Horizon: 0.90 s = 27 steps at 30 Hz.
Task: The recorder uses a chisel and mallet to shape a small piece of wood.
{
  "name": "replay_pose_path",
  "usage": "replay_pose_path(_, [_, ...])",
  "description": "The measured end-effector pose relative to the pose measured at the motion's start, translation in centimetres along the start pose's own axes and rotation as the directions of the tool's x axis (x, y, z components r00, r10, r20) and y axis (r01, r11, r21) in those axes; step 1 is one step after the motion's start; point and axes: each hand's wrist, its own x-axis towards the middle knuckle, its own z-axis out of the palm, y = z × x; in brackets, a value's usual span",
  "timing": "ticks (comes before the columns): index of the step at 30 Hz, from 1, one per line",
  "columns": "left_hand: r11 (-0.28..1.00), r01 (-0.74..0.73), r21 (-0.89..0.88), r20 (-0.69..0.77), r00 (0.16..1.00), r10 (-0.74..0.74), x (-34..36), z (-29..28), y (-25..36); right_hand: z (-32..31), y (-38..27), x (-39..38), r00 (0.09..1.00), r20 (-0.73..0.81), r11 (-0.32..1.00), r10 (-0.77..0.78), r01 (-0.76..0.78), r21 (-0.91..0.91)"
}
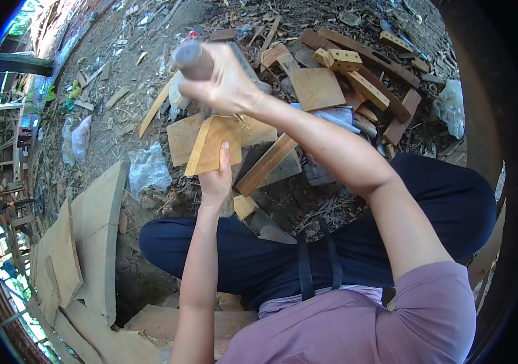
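My right hand point(225, 79) is closed on the blurred, dark cylindrical handle point(193, 59) of a tool, held above the wood in front of me; its working end is mostly hidden. My left hand point(215, 185) grips an angular yellow wooden piece point(206, 151) below it, fingers along its right side. Pale boards point(180, 139) lie beneath and around this piece, with a longer brown strip point(262, 167) slanting just to the right. A small yellow offcut point(245, 206) rests near my crossed legs.
A pile of wooden offcuts point(386, 88) and a square board point(318, 89) lie at the upper right. Crumpled plastic point(150, 170) sits on littered dirt point(119, 60). Large cracked boards point(95, 242) lean at the lower left, near a slatted structure point(19, 67).
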Motion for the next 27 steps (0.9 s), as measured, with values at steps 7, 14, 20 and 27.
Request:
replay_pose_path(7, [0.998, 0.051, -0.027, 0.000, 0.999, -0.051, 0.0, -0.1, 0.5, 0.5, 1.5, -0.7, 0.991, -0.097, 0.995, -0.097, 0.094, -0.034])
replay_pose_path(14, [0.994, 0.105, -0.021, 0.014, 0.994, -0.104, -0.2, -0.5, 0.4, -1.8, -2.9, 1.7, 0.996, -0.017, 0.995, -0.083, 0.084, 0.049])
replay_pose_path(20, [0.997, 0.070, -0.019, -0.011, 0.997, -0.070, 0.1, 0.1, 0.2, 0.1, 1.6, -0.3, 0.999, 0.022, 0.998, -0.042, 0.041, 0.047])
replay_pose_path(27, [0.989, 0.139, -0.046, 0.044, 0.990, -0.137, -0.1, -0.9, 0.3, -1.0, -2.8, 1.7, 0.994, -0.038, 0.993, -0.101, 0.103, 0.057])
